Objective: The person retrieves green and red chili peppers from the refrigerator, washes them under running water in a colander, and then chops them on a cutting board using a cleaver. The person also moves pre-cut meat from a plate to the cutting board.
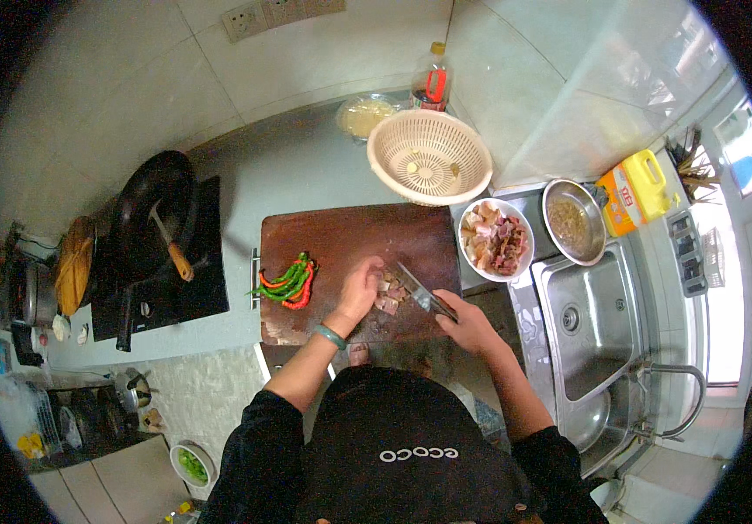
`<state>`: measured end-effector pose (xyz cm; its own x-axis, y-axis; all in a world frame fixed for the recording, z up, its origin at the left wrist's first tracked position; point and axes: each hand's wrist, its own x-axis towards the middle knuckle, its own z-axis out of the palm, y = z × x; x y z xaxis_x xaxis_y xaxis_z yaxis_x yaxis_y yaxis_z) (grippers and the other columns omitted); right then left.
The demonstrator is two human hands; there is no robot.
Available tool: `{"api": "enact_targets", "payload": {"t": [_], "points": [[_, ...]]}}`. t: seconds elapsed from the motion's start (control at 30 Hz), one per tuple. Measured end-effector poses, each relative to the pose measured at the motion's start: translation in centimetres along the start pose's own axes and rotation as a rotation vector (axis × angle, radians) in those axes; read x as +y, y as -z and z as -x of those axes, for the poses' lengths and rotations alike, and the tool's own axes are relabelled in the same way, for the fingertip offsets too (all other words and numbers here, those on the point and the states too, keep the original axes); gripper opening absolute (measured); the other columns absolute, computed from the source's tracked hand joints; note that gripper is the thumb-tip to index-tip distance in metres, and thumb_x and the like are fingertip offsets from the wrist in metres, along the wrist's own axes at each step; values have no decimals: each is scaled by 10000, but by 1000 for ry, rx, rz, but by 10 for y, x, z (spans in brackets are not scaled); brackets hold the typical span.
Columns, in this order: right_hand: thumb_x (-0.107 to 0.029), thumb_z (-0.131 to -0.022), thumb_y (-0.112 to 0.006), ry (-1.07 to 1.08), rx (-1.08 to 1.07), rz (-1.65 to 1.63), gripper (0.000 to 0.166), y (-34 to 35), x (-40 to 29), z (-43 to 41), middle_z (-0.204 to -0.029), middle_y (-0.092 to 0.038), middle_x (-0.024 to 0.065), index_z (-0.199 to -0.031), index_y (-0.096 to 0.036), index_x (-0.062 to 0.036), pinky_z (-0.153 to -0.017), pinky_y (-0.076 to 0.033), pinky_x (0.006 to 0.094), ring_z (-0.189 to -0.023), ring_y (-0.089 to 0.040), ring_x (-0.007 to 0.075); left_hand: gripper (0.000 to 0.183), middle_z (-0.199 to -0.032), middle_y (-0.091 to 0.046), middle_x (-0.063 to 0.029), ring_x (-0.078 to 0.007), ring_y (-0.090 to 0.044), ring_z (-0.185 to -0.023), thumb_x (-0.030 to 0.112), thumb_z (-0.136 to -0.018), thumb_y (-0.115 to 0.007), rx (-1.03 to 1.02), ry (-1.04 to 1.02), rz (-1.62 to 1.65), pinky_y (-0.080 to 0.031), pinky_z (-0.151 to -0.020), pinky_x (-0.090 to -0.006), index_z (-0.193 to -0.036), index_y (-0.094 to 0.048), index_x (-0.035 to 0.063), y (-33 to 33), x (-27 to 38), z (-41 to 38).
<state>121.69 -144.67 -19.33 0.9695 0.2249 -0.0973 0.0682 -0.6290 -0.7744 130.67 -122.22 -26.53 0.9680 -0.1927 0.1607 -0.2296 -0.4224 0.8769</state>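
My right hand (pixel 471 324) grips the dark handle of a kitchen knife (pixel 415 288), whose blade slants toward the upper left over a brown wooden cutting board (pixel 343 229). Just left of the blade lies a small heap of cut meat pieces (pixel 387 295). Against the heap's left side is my left hand (pixel 359 288), its fingers bent and blurred; whether they pinch a piece is not clear. Several green and red chili peppers (pixel 290 281) form a bunch on the board's left part. A white bowl of sliced meat (pixel 495 239) stands beside the board's upper right corner.
Behind the board sits a beige plastic colander (pixel 429 157) with a few scraps. A metal bowl (pixel 574 221) is near the steel sink (pixel 589 321) at right. On the left, a black wok (pixel 153 196) holding a wooden-handled spatula (pixel 171 242) rests on the cooktop (pixel 212 275).
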Motion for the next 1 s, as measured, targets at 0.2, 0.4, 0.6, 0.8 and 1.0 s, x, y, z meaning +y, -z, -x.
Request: {"api": "enact_targets", "payload": {"t": [0.2, 0.4, 0.6, 0.8, 1.0], "points": [[-30, -826, -506, -305, 175, -837, 406, -16, 45, 37, -948, -526, 19, -1221, -414, -26, -641, -446, 241, -719, -516, 103, 486, -1143, -467, -170, -339, -435, -1072, 157, -722, -583, -172, 99, -87, -380, -893, -404, -1178, -444, 64, 17, -15, 19], [-30, -836, -480, -415, 299, -965, 448, -56, 48, 74, -1055, -525, 30, -1270, -370, -20, -642, -442, 243, -736, -517, 100, 910, -1209, -365, -206, -385, -406, -1104, 292, -519, -802, -335, 31, -436, -391, -897, -417, -1266, -323, 90, 30, 41, 27], [-27, -832, -494, -324, 200, -868, 429, -84, 32, 52, -893, -524, 15, -1244, -375, -35, -587, -439, 227, -667, -519, 91, 833, -1159, -377, -179, -372, -454, -1042, 261, -551, -788, -335, 118, -566, -431, -839, -408, -1243, -367, 64, 18, 36, 19], [-35, -838, -499, -296, 161, -926, 441, -94, 22, 31, -922, -536, 22, -1257, -363, -46, -575, -438, 224, -661, -515, 89, 605, -1104, -417, -186, -374, -496, -965, 183, -637, -726, -244, 137, -449, -438, -815, -395, -1155, -456, 24, 12, 21, 10], [-53, -839, -501, -179, 334, -601, 431, -71, 21, 22, -1019, -545, 63, -1252, -375, -49, -703, -456, 274, -846, -547, 163, 502, -1025, -473, -174, -350, -509, -938, 73, -650, -690, -129, 101, -348, -434, -826, -371, -1111, -494, 25, -31, 25, -14]]}}
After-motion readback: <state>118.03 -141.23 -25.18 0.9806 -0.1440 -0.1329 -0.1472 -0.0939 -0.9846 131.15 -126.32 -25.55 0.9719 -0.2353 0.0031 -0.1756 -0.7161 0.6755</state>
